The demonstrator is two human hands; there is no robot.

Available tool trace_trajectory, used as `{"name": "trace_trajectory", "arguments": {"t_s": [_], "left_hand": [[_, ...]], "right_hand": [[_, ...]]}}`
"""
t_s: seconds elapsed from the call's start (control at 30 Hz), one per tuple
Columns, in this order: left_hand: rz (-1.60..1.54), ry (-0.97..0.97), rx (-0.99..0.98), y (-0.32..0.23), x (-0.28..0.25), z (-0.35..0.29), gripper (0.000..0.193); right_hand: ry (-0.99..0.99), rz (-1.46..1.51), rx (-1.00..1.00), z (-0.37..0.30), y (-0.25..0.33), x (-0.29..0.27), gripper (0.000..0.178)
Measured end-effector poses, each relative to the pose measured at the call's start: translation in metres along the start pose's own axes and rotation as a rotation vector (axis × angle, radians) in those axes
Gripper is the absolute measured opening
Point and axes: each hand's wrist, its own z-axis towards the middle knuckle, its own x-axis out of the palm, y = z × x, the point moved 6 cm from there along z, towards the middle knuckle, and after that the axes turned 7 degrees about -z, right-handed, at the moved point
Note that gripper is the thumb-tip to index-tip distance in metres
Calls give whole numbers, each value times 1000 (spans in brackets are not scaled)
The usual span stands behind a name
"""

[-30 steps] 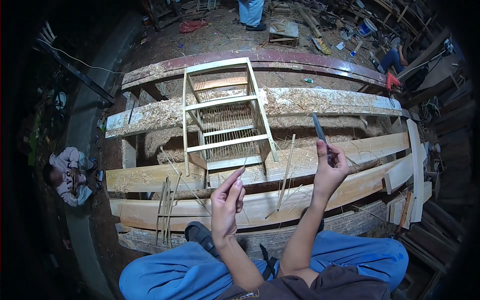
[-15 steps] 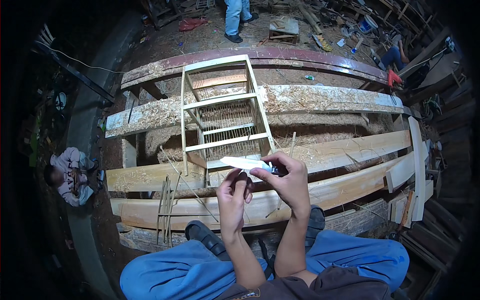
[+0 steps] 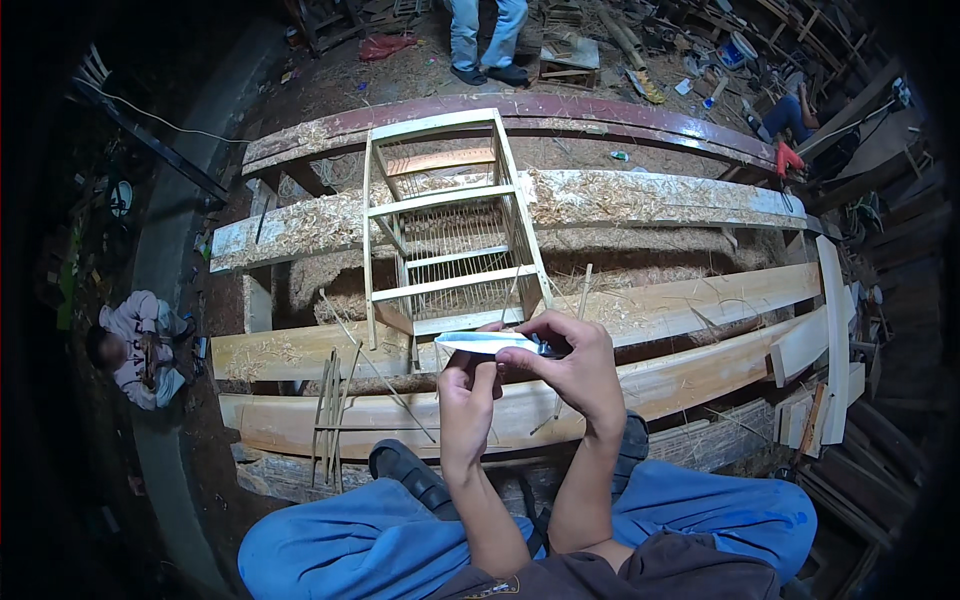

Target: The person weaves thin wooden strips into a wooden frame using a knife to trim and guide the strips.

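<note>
Between my two hands is a slim, shiny white and pale-blue object point(image 3: 478, 343), lying level and narrowing toward its left end. Whether it is a tube or a blade I cannot make out. My right hand point(image 3: 578, 372) pinches its right end, where a small dark part shows by the fingers. From below, my left hand point(image 3: 468, 393) is closed on its left half, with thumb and fingers against it. Just beyond my hands, a wooden frame point(image 3: 448, 292) with thin slats leans across the planks.
Pale planks point(image 3: 690, 375) and a shavings-covered beam point(image 3: 660, 200) run across, with a dark red beam point(image 3: 640, 118) beyond. Thin sticks point(image 3: 335, 415) lie at the left. A person point(image 3: 485, 35) stands at the back; another person point(image 3: 140, 345) sits at the left.
The object has turned slightly in my hands and sits a little lower, and my left fingers have closed up against it. The person at the back has shifted their legs.
</note>
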Motion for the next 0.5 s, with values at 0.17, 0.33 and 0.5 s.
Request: {"name": "trace_trajectory", "arguments": {"t_s": [0.17, 0.33, 0.5], "left_hand": [[-8, -24, 16, 5, -1, 0, 36], [-62, -28, -11, 2, 4, -4, 36], [-112, -18, -75, -7, 7, -13, 37]], "right_hand": [[-7, 61, -14, -1, 0, 0, 37], [36, 142, -45, -2, 0, 5, 36], [9, 173, -83, -6, 5, -2, 36]]}}
